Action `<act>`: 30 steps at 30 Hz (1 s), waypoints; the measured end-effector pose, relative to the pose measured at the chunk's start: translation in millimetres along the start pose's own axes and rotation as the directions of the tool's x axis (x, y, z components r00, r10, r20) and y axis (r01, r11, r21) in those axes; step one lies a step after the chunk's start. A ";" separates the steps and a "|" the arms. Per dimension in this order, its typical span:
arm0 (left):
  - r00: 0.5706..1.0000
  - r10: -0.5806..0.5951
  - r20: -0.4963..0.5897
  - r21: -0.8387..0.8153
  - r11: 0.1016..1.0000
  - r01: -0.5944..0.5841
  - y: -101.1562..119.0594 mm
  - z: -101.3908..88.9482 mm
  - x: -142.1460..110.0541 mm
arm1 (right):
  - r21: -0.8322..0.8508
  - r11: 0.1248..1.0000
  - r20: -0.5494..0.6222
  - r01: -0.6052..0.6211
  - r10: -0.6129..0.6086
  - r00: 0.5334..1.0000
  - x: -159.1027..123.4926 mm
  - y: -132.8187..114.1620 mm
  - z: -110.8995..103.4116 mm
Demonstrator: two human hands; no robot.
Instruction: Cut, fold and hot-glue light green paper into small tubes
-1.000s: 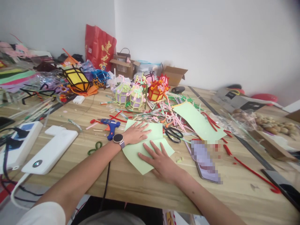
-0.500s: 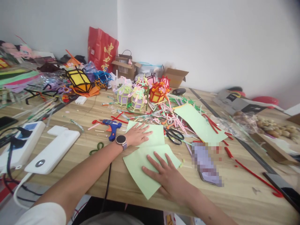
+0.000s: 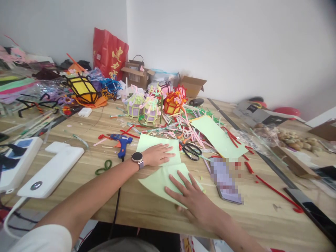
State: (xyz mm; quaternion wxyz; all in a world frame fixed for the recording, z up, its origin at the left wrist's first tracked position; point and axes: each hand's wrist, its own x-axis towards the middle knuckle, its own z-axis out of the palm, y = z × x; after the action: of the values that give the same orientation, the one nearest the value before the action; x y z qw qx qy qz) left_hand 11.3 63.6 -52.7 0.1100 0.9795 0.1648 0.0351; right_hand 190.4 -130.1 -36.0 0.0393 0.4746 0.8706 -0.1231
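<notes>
A light green sheet of paper lies in front of me, with a crease across its middle. My left hand, wearing a watch on its wrist, rests flat on the far half with fingers stretched out. My right hand holds the near half, its fingers on top and its thumb at or under the near edge. That edge is raised and curved. A blue glue gun lies left of the paper, and black-handled scissors lie to its right.
Small pipe-cleaner lanterns and scattered pipe cleaners lie behind the paper. More green sheets and a phone with a blurred screen are on the right. A white power bank and a power strip lie at the left.
The near half of the green paper has lifted and curled up, its near corner rising away from me with my right hand. My left hand has slid slightly right. The view has shifted slightly.
</notes>
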 end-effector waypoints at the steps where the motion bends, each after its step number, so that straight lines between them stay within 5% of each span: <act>1: 1.000 -0.001 0.004 0.006 1.000 0.001 1.0 -1.0 0.3 | -0.005 1.000 -0.006 0.009 -0.009 1.000 -2.5 1.2 0.9; 12: 0.996 -0.073 0.059 0.004 0.997 0.073 19.1 -13.0 2.4 | 0.004 0.999 -0.019 -0.045 0.045 0.999 -23.9 -3.7 2.3; 19: 0.962 -0.270 -0.051 -0.120 0.958 0.262 42.3 -10.2 17.2 | 0.011 0.997 -0.024 -0.071 0.071 0.997 -31.3 -4.7 9.5; 30: 0.937 -0.335 -0.097 -0.149 0.936 0.319 50.1 -0.3 21.5 | 0.062 0.997 -0.012 -0.049 0.050 0.999 -58.6 -23.0 -2.1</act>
State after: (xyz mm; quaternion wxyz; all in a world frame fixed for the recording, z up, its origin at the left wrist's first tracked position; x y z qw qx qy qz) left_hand 47.3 24.5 -40.4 0.1683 0.9252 0.3291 0.0862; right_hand 203.2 -189.4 -19.1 0.0218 0.4977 0.8548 -0.1456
